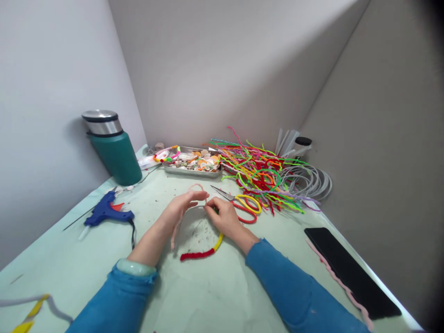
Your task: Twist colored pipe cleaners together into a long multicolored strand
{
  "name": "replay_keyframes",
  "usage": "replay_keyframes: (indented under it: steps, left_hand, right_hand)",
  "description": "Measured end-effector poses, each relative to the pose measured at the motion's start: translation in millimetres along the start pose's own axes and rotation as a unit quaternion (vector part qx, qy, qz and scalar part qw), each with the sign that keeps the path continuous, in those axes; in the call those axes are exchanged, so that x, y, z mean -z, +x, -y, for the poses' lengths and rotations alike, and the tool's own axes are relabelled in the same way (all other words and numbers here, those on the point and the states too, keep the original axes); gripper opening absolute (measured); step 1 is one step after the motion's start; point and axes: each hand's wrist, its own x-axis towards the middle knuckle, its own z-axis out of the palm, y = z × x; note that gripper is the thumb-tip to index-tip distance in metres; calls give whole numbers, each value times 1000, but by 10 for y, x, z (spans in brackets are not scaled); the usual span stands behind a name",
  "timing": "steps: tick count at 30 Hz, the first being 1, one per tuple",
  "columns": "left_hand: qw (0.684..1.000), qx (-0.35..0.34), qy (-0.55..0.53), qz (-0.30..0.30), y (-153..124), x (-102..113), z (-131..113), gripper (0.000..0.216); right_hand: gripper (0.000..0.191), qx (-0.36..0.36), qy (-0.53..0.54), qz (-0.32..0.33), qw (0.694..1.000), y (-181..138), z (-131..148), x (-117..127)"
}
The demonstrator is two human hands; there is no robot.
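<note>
Over the middle of the table, my right hand point(224, 215) pinches a thin curved strand. Its lower stretch is covered in fuzzy red and yellow pipe cleaner point(198, 255), and its upper part looks pale and bare. My left hand point(182, 206) is up against the right fingertips, fingers reaching across. A pale pink pipe cleaner point(174, 237) hangs beside the left palm and loops up behind the fingers; the left grip on it is partly hidden. Scissors point(248, 208) with red and yellow handles lie just beyond my right hand, their blades apart.
Behind stand a metal tray point(192, 172) of buttons, a heap of colourful pipe cleaners point(256, 169) and coiled clear tubing point(321, 182). At left are a green bottle point(120, 157) and blue glue gun point(107, 210). A black slab point(350, 273) lies along the right edge.
</note>
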Motion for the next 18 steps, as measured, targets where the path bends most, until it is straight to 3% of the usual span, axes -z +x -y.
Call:
replay_keyframes:
  steps: [4,8,13,18]
  left_hand:
    - [982,2,182,41,-23,-39,11,43]
    - [983,-6,184,7,38,23,157,46]
    - [970,-41,234,-46,135,146,413,33]
    - [964,-77,245,-64,147,168,438,33]
  right_hand:
    - [8,-11,-1,5,1000,6,-3,-12]
    - [11,-9,4,4,1000,2,-8,-20]
    - [11,4,5,13,1000,6,-4,-18]
    - [11,-4,-13,24,1000,6,7,-8]
